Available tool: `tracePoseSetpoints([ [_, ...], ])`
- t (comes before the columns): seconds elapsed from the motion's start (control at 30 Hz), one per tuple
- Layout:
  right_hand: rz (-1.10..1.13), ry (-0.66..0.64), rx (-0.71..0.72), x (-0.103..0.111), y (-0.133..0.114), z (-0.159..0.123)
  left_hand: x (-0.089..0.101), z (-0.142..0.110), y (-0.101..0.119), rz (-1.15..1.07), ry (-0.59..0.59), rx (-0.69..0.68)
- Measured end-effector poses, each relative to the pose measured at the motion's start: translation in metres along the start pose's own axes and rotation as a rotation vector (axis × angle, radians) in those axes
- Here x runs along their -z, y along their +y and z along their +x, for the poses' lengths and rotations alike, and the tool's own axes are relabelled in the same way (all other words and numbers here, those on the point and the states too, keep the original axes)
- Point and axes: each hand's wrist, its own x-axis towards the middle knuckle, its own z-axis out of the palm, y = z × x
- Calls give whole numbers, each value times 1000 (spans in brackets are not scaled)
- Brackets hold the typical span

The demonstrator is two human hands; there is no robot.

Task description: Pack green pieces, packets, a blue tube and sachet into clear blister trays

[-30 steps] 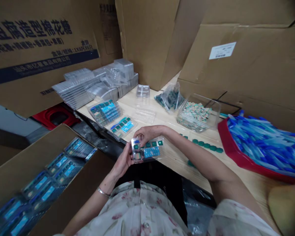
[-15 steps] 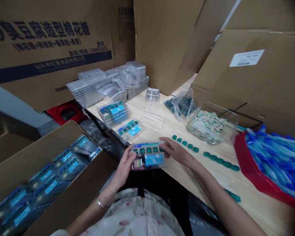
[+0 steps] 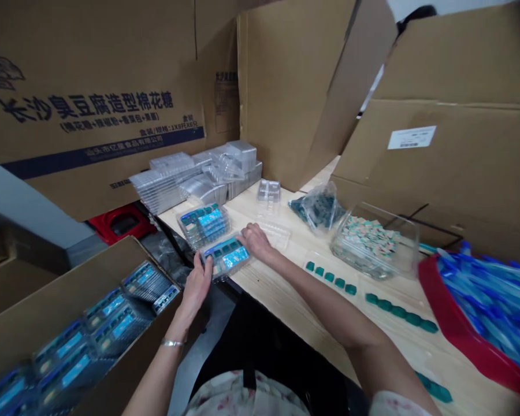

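At the table's left edge, a clear plastic blister pack point(image 3: 231, 255) holds a row of dark green pieces, a blue strip along its top and a light blue dotted card. My left hand point(image 3: 198, 280) grips its near left corner, thumb on top. My right hand point(image 3: 256, 240) has its fingers curled over the far right corner; my hand hides that end. The pack lies where a similar one was, and whether that one is underneath I cannot tell. Just behind it sits a stack of filled packs point(image 3: 204, 225).
An open carton point(image 3: 156, 329) of filled packs stands left, below table height. Empty clear trays point(image 3: 160, 185) are piled at the back. Rightward are a bag of green pieces point(image 3: 316, 208), a clear bin of small tiles point(image 3: 372, 237), green rows point(image 3: 401, 312) and a red basin point(image 3: 455, 323) of blue pens.
Both hands have carried the pack from in front of my body, forward and left, onto the spot of the pack at the table edge. The view has tilted up slightly.
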Motion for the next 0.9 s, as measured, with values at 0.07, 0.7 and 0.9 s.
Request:
tracePoseSetpoints([
  [0.07,-76,7,3,0,-1,-2,-4,3,-2,-30,-59,39],
  [0.7,-333,68,-43,37,70,-67,-10,-14,-5,-169,149,60],
  [0.9,-218,329,194,61,37,-121,-24,-52,41,-495,-181,-179],
])
